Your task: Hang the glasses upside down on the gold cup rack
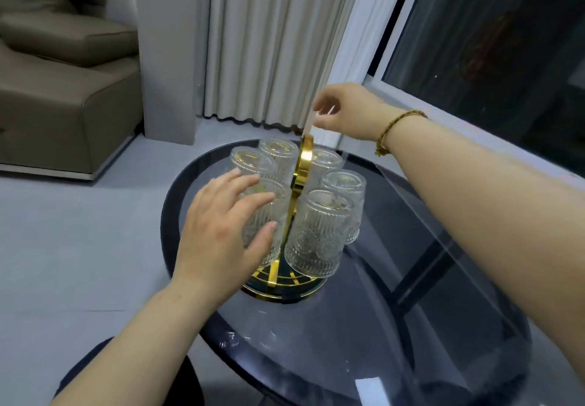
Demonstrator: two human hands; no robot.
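Your left grip lay spread and released against the near-left glass; your right grip pinched the top of the gold cup rack. Judged: ribbed glass, rigid, weighty, breakable, slick, so hold round the wall. Six glasses hung upside down, one rack, near the counter's far edge.

Glasses on rack (on table).
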